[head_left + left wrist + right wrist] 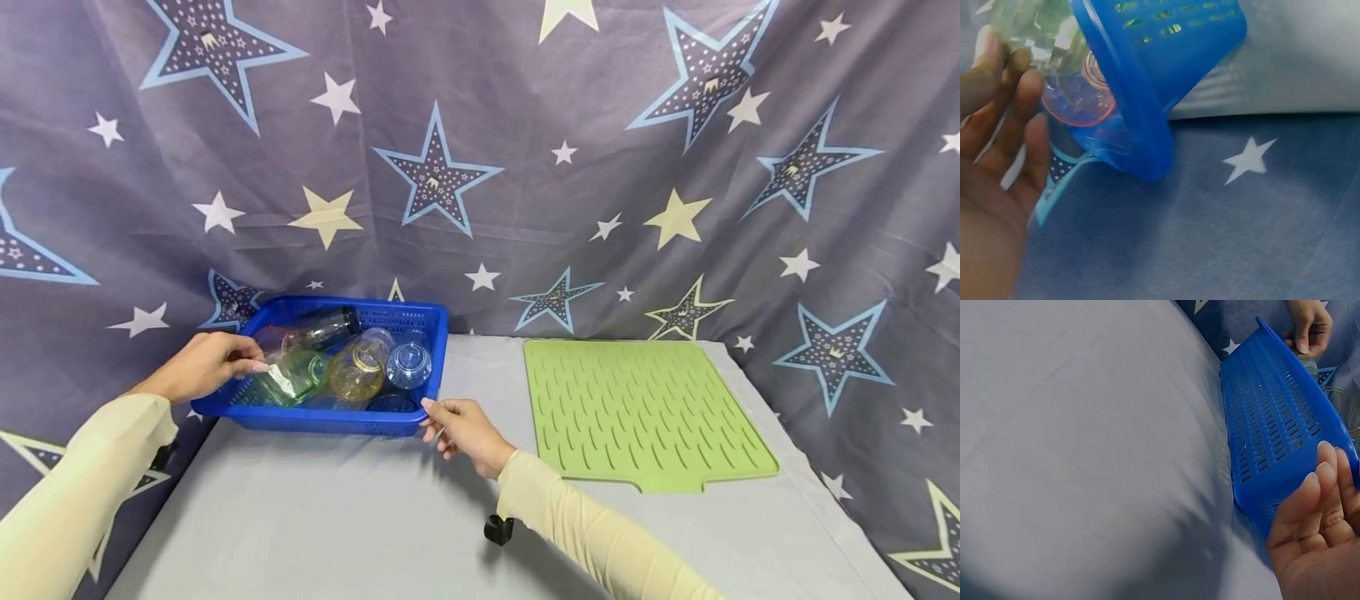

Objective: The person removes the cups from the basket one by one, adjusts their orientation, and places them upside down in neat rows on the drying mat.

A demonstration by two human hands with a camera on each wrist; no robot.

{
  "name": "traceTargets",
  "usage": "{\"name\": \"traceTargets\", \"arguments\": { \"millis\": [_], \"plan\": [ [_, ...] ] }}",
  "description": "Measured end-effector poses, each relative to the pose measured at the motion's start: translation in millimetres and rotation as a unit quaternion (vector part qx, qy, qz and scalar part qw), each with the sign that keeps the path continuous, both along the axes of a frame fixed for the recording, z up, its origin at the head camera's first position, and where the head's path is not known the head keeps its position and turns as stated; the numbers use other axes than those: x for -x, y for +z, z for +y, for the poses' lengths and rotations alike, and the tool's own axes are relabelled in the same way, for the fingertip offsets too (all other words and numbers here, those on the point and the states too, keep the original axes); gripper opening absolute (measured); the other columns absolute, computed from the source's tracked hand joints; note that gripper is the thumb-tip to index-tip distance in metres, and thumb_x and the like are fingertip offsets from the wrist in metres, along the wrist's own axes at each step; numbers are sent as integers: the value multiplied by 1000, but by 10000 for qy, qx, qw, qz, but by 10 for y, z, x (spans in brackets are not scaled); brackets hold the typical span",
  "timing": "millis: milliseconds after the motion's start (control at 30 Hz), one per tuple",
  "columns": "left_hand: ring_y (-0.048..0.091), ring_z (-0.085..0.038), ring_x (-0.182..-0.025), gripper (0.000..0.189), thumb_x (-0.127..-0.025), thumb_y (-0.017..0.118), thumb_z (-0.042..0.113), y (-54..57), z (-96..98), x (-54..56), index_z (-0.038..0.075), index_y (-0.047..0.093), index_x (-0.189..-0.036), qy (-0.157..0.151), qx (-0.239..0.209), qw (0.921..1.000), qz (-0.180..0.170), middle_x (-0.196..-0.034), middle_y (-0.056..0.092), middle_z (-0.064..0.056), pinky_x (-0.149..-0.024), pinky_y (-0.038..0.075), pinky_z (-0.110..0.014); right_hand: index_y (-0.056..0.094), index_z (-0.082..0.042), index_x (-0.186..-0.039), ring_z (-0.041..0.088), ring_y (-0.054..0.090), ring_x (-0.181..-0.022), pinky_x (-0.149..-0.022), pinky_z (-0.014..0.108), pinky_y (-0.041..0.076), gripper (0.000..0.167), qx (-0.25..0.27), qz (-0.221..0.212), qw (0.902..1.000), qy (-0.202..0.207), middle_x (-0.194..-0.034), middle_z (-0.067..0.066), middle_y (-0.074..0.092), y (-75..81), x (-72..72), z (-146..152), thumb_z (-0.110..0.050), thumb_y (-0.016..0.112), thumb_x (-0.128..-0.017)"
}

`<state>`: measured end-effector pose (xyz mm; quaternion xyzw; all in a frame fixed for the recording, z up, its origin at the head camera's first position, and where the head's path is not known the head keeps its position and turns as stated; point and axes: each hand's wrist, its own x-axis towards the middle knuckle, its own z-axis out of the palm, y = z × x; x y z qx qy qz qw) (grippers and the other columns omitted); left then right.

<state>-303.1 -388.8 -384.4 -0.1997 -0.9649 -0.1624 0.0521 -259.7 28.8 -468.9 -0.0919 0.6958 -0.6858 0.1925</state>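
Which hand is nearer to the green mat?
Right. The right hand is at the near right corner of the blue basket, left of the green mat; the left hand is farther off, pinching a green glass at the basket's left end.

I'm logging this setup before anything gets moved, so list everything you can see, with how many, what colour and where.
Blue basket: one, blue, left part of the table
Green glass: one, translucent green, basket's left part
Reddish glass: one, tinted, basket's back left
Dark glass: one, blackish, lying at the basket's back
Yellow glass: one, amber, mid-basket
Clear glass: at least one, colourless, basket's right; overlaps hide the total
Mat: one, light green, table's right
Tablecloth: one, pale grey, underneath
Backdrop: grey-purple, starred, behind
Left hand: one, bare, pinching the green glass
Right hand: one, bare, gripping the basket's near right corner
Sleeves: two, cream, on the arms
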Motion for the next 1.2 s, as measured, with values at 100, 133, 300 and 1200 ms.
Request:
{"name": "traceTargets", "arguments": {
  "millis": [100, 133, 300, 1200],
  "plan": [
    [58, -13, -71, 11, -99, 71, 24, -35, -44, -18, 16, 78, -96, 89, -228, 9987, -455, -82, 69, 3, -60, 47, -29, 73, -1, -96, 10, 52, -55, -51, 24, 48, 47, -17, -14, 10000, -10, -75, 4, 67, -11, -1, 3, -47, 64, -101],
    [59, -14, -72, 12, -100, 70, 24, -44, -55, -24, 16, 78, -97, 126, -282, 9981, -542, -84, 69, 2, -60, 47, -29, 73, -1, -96, 10, 52, -55, -51, 24, 48, 47, -21, -15, 10000, -17, -75, 4, 67, -12, 0, 1, -47, 64, -101],
    [63, -17, -77, 12, -100, 70, 24, -64, -61, -52, 15, 78, -99, 286, -416, 9973, -537, -88, 71, 2, -66, 51, -31, 73, -4, -93, 10, 53, -56, -51, 24, 48, 45, -12, -38, 10000, -14, -75, 3, 67, 2, 0, -15, -48, 64, -101],
    [52, -28, -66, 39, -104, 61, 40, 78, 275, -311, 3, 69, -116, 1042, -2810, 9539, -166, -83, 59, -16, -51, 41, -34, 73, -2, -95, 11, 53, -57, -52, 25, 48, 48, -138, -22, 9999, -84, -76, 5, 67, 6, -5, -12, -49, 65, -100]
  ]
}}
